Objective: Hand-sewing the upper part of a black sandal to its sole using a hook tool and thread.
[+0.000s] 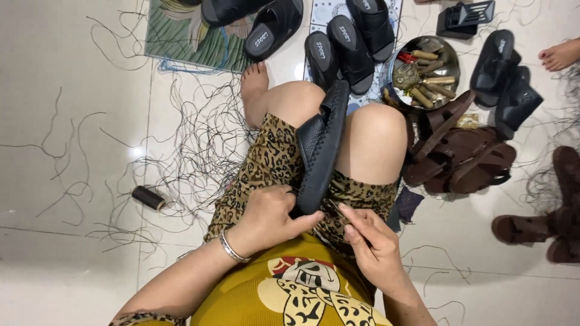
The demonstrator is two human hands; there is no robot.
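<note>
A black leather sandal (321,145) stands on edge between my knees, sole to the right, toe pointing away from me. My left hand (270,218) grips its near end, thumb across the heel; a silver bangle is on that wrist. My right hand (370,242) is just right of the heel, fingers pinched on a thin dark tool or needle at the sole's stitched rim; the tip is hidden.
Loose black thread ends litter the white tile floor (72,121). A dark thread spool (148,197) lies at left. Black sandals (347,45) lie ahead, brown sandals (459,154) at right. A round metal tin of tools (425,72) sits beyond my right knee. Another person's foot (560,54) shows at far right.
</note>
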